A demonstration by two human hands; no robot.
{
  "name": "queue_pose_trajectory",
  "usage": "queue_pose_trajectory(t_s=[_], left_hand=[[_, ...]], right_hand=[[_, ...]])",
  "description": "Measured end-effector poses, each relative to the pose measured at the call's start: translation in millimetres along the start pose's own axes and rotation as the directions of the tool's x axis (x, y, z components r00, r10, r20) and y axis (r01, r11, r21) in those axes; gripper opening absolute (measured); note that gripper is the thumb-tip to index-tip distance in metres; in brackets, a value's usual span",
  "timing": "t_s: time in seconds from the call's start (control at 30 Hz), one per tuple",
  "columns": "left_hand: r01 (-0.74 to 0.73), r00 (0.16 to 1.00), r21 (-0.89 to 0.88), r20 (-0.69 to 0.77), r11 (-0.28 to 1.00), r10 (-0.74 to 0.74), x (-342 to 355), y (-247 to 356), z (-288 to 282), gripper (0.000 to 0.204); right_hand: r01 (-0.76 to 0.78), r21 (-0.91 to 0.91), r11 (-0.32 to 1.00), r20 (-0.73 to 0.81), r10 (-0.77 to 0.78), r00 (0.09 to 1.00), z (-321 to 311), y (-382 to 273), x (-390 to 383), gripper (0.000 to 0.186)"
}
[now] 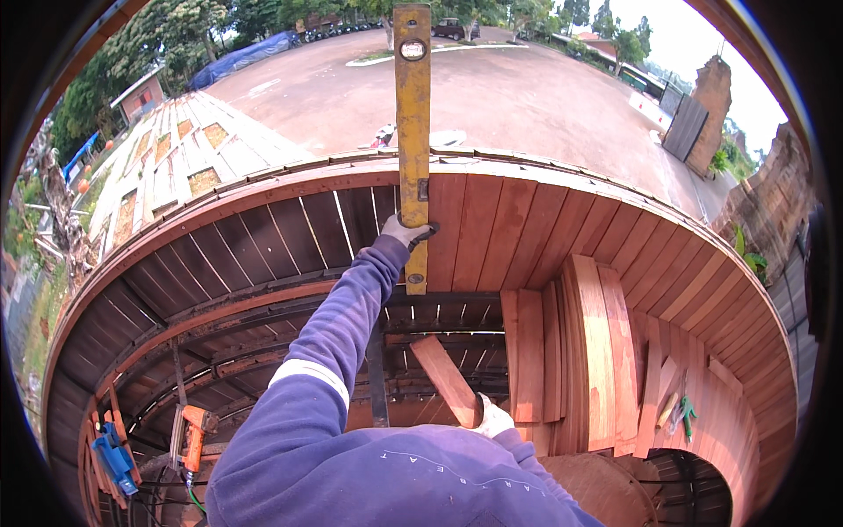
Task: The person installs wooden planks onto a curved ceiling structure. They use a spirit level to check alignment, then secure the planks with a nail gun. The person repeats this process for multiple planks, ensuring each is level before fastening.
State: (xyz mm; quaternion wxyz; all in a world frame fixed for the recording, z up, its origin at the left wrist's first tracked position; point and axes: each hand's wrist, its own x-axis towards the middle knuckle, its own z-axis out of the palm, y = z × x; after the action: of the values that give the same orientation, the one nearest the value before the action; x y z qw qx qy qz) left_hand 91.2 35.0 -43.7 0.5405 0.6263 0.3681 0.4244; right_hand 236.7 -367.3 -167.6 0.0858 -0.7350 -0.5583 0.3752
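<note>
Head view: left hand [407, 232] has its fingers clasped around a yellow spirit level [413, 114] beside fitted reddish planks [518, 224]; right hand [495, 419] grips a short wooden board [445, 379] near stacked boards [528, 356].

Broad reddish yard [544, 101] out front, pale sky [694, 26] above. Leafy trees [176, 35] along far edge; row of motorbikes [338, 32] parked near them, dark car [450, 29] farther right. Long blue tarp [241, 59] heaped at yard's left side, small hut [140, 96] near it. Pale paving strips [235, 140] closer in, gnarled trunk [67, 211] at far left. Over right: tall brown rock pillar [711, 104], dark panel [685, 132] just beside it, green plant [745, 249] nearer.
</note>
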Motion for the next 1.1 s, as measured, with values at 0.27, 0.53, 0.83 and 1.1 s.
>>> queue_pose_trajectory(t_s=[0.27,0.53,0.83,1.1], left_hand=[[-0.005,1.0,0.066,-0.014,0.998,0.006,-6.0,7.9,0.4,0.036],[0.012,1.0,-0.026,0.023,1.0,-0.011,-3.1,5.6,3.2,0.029],[0.099,0.994,0.141,0.027,0.985,-0.103,-6.2,13.1,-6.0,0.032],[-0.153,0.987,-0.168,-0.081,0.974,0.141,-89.3,66.8,-48.5,0.05]], right_hand=[[0.025,0.03,0.999,-0.026,-0.024,0.999,-5.8,-8.3,-5.2,0.121],[0.02,-0.011,1.0,-0.047,-0.021,0.999,-5.5,-9.7,-7.1,0.122],[0.127,-0.026,0.992,-0.267,-0.13,0.955,-6.1,-28.7,-29.8,0.099],[0.135,0.103,0.985,-0.415,-0.081,0.906,-0.4,-24.7,-27.7,0.092]])
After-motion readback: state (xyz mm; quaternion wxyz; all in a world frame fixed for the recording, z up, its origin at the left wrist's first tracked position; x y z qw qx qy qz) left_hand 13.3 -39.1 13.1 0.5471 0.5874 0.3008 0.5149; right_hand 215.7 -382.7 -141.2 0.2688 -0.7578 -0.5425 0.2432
